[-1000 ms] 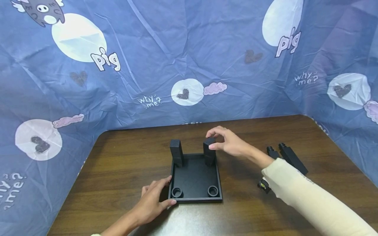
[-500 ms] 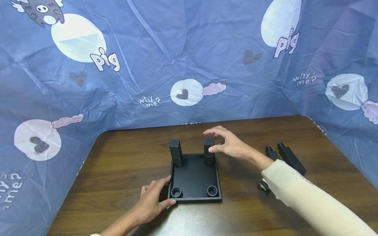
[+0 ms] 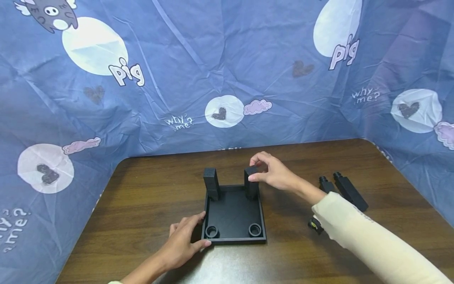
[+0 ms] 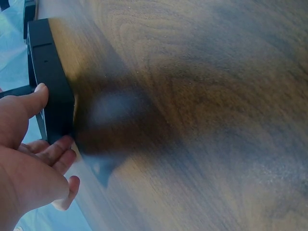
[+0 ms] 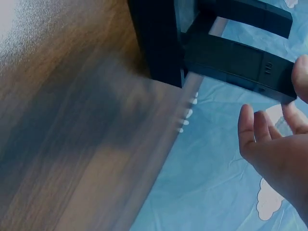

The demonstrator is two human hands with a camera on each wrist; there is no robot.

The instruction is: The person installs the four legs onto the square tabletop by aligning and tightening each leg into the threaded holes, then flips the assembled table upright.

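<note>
A shallow black tray (image 3: 235, 215) with a raised rim lies on the table, round threaded sockets in its two near corners. At its far left corner a square black leg (image 3: 211, 182) stands upright. A matching leg (image 3: 251, 185) rises from the far right corner, its top pinched between the thumb and fingertips of my right hand (image 3: 274, 171). In the right wrist view this leg (image 5: 240, 62) shows small raised lettering near the gripped end. My left hand (image 3: 182, 242) holds the near left corner of the tray, thumb on the front edge and fingers along the left side.
On the right of the wooden table (image 3: 152, 189) lie two more black legs with threaded ends, one long leg (image 3: 350, 191) and another (image 3: 326, 184) partly under the sleeve. A small black object with a yellow-green spot (image 3: 315, 225) sits nearby. A printed blue cloth (image 3: 170, 79) hangs behind.
Half a second ago my right fingers were spread off the right leg; now they close on its top, and the leg looks turned slightly. My left hand stays put on the tray.
</note>
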